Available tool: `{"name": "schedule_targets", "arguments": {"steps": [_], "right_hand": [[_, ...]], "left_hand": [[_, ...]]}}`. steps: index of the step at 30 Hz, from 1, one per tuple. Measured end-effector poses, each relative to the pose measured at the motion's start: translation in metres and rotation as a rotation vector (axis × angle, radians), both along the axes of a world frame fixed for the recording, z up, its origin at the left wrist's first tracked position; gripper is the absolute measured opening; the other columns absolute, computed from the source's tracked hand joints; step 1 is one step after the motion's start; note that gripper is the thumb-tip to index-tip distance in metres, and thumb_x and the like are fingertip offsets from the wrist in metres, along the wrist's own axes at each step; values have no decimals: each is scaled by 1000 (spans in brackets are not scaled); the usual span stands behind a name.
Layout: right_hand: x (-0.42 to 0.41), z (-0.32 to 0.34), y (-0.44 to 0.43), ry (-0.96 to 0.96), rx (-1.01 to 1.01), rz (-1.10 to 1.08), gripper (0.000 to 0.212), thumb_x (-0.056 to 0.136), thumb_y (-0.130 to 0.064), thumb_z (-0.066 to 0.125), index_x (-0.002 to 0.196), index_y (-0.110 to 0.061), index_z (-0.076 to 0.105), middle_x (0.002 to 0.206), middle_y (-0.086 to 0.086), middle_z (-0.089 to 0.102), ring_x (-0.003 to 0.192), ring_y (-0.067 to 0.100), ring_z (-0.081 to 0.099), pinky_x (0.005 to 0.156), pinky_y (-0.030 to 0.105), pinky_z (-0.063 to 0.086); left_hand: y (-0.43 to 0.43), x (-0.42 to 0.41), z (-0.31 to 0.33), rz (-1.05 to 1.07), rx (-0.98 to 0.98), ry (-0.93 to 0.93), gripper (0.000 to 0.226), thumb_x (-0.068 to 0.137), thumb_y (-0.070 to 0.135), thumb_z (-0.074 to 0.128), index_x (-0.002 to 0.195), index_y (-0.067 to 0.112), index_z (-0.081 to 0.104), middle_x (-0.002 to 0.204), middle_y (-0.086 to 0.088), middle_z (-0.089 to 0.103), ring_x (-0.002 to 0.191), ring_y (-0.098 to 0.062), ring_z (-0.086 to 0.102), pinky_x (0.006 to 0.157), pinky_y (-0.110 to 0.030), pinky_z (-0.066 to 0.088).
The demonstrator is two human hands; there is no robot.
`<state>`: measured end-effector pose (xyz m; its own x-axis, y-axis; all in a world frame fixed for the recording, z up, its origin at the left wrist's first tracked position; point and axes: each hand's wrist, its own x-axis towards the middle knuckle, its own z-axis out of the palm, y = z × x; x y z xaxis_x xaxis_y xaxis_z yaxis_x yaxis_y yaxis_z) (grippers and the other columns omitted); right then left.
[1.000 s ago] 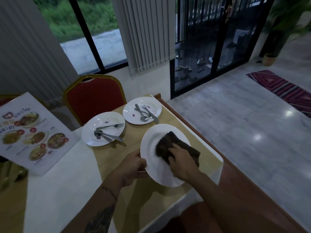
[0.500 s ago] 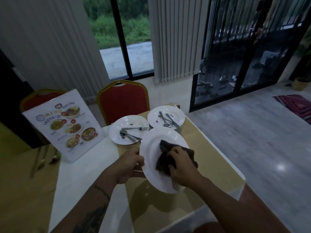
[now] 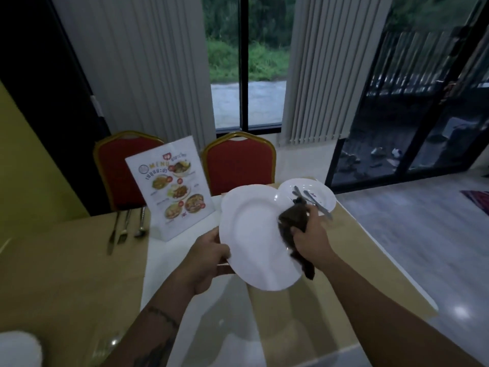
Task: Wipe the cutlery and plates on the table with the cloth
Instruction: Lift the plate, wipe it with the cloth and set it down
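One view only: head-worn, wide-angle, looking forward and down across the table [image 3: 66, 274] from its near side. Both forearms enter from the bottom edge; left hand [image 3: 209, 256] and right hand [image 3: 311, 241] sit near frame centre, close to the lens, with the held plate [image 3: 251, 234] between them. Camera faces the far wall: two red chairs [image 3: 238, 165], menu stand [image 3: 172, 192], window blinds [image 3: 317, 70]. Glass doors and floor fall to the right. Straight lines bow toward the edges. No second view to compare.
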<state>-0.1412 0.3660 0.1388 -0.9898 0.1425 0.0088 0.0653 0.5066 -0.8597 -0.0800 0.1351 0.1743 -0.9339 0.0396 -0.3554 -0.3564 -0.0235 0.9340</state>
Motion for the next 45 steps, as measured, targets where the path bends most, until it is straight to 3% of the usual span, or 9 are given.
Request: {"name": "schedule_targets", "arguments": {"steps": [2,5,8,17,24,30,37,41,45], "right_hand": [[1,11,-16,-2,-65,-9,51,89,4,54,133,-21,45,103,2,64,86,17,63,57,15,43],[-2,30,-45,54,13,86,47,87,5,56,120,-28,56,99,-1,67,89,18,64,74,31,53],[1,52,-75,77,89,293,48,88,7,58,109,-36,58,94,-10,66,83,2,63,65,11,49],[25,50,-164,153,364,403,40,76,-3,60,89,-41,54,98,-7,67,92,19,61,70,33,49],[51,21,-220,157,478,299,29,77,-4,50,89,-30,51,138,1,59,138,31,38,114,59,26],[73,-2,-223,-43,314,616,31,82,2,53,88,-26,65,94,-6,68,98,11,64,88,34,54],[54,1,-206,-96,373,377,41,68,4,48,84,-33,56,95,0,63,89,21,59,68,36,52],[53,13,-236,15,319,335,56,84,1,58,132,-29,56,129,-1,61,117,19,55,101,33,48],[75,13,-251,73,212,505,58,75,5,61,125,-24,65,127,-4,66,118,7,56,105,18,44]], "left_hand": [[-26,9,-5,-26,45,-17,62,81,-15,45,128,23,59,116,-8,69,102,-35,67,75,-44,61],[-71,5,1,-58,30,-73,48,87,-1,55,128,23,55,124,-12,63,108,-35,63,76,-43,59],[-112,-11,20,-35,-8,-126,29,93,17,57,121,23,62,127,-13,64,113,-37,61,86,-45,55],[-165,-17,27,-399,-260,-124,26,99,3,46,107,17,67,112,-10,70,105,-30,66,88,-45,57],[-163,-11,1,-168,-38,-132,31,94,-3,43,116,0,65,115,-25,69,106,-41,67,86,-48,58],[-195,-18,-1,101,67,-126,44,92,-8,41,131,7,58,119,-18,67,99,-34,67,58,-37,60],[-206,-6,6,-12,61,-64,50,88,-12,47,131,10,58,122,-14,67,105,-34,67,71,-42,62],[-190,1,6,-71,103,-79,45,84,-14,45,114,11,69,113,-17,71,100,-37,68,73,-42,61],[-203,1,3,12,341,-101,44,85,-13,42,118,7,65,118,-24,65,106,-41,64,71,-42,62]]}}
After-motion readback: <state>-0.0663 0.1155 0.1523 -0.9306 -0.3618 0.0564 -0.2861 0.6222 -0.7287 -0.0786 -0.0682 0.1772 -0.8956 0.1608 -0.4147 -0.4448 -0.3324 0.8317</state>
